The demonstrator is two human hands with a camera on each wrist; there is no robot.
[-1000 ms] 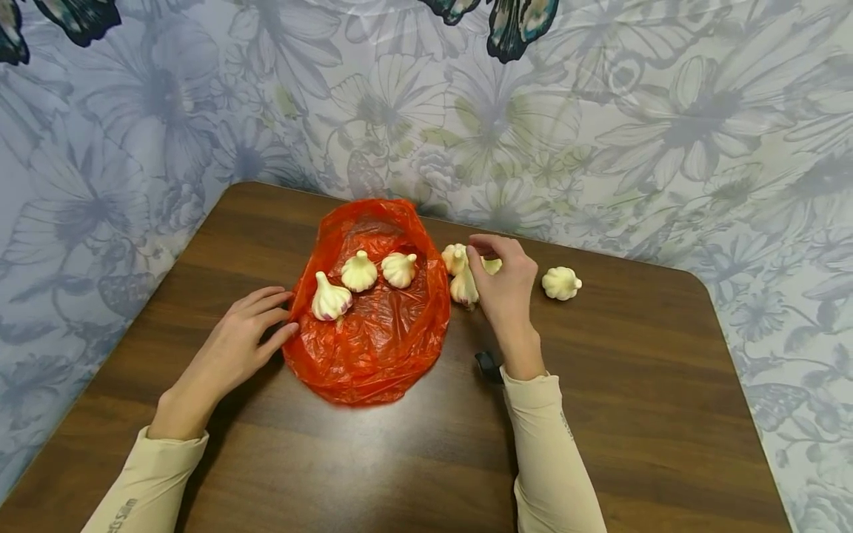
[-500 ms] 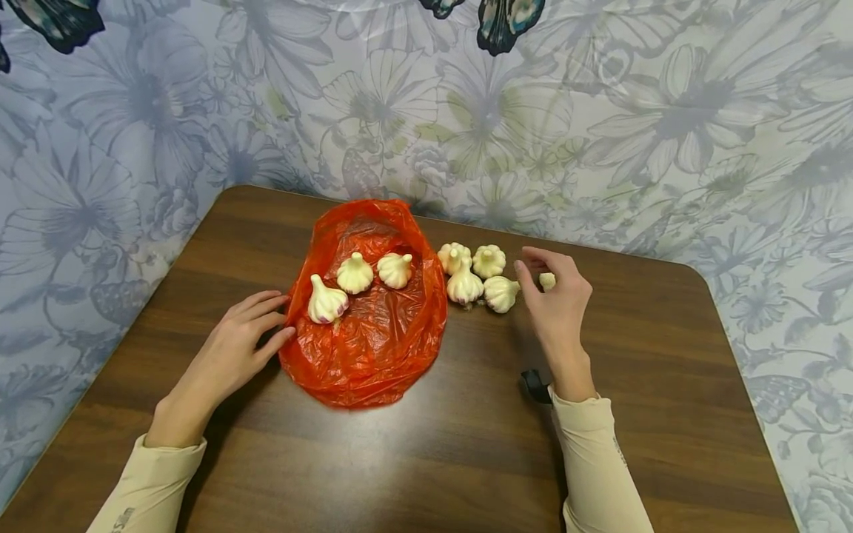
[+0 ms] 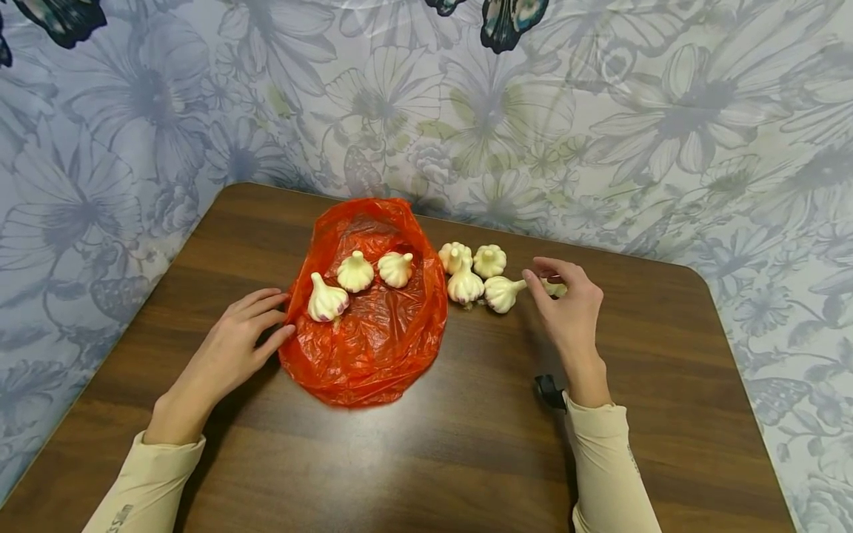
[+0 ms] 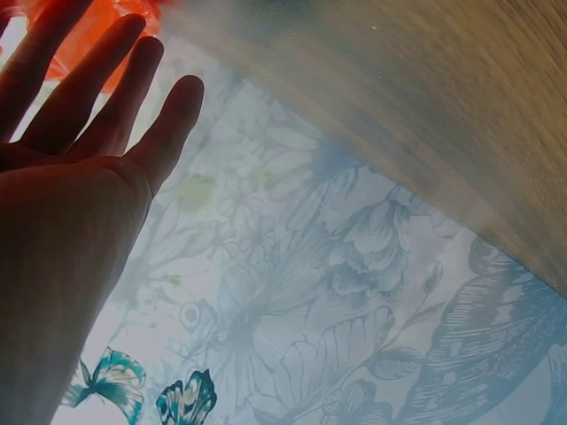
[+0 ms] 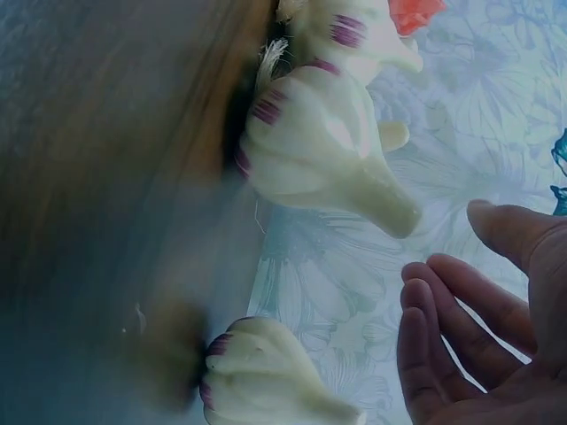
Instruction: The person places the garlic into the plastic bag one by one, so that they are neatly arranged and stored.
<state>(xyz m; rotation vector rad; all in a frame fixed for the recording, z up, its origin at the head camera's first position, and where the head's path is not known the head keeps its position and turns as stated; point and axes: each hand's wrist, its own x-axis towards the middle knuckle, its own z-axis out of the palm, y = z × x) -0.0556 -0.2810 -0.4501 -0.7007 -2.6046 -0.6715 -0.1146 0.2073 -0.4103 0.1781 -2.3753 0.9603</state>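
A red plastic bag (image 3: 373, 348) lies spread on the table, with three garlic bulbs (image 3: 326, 300) on it. My left hand (image 3: 233, 348) touches the bag's left edge with extended fingers. In the left wrist view those fingers (image 4: 115, 97) are straight, near the red plastic. Right of the bag sits a cluster of several garlic bulbs (image 3: 465, 285). My right hand (image 3: 569, 307) hovers just right of them, fingers loosely bent and holding nothing. Behind its fingers another garlic bulb (image 3: 556, 289) is mostly hidden. The right wrist view shows the hand apart from a purple-streaked garlic bulb (image 5: 310, 142).
The brown wooden table (image 3: 400, 474) meets a wall (image 3: 400, 111) with a pale flower pattern at its back edge. Dark butterfly shapes (image 3: 509, 22) show on the upper wall. A black wrist strap piece (image 3: 549, 391) hangs beside the right wrist.
My right hand has moved right, from over the cluster beside the bag to the lone garlic bulb, uncovering the cluster. My left hand stays at the bag's edge.
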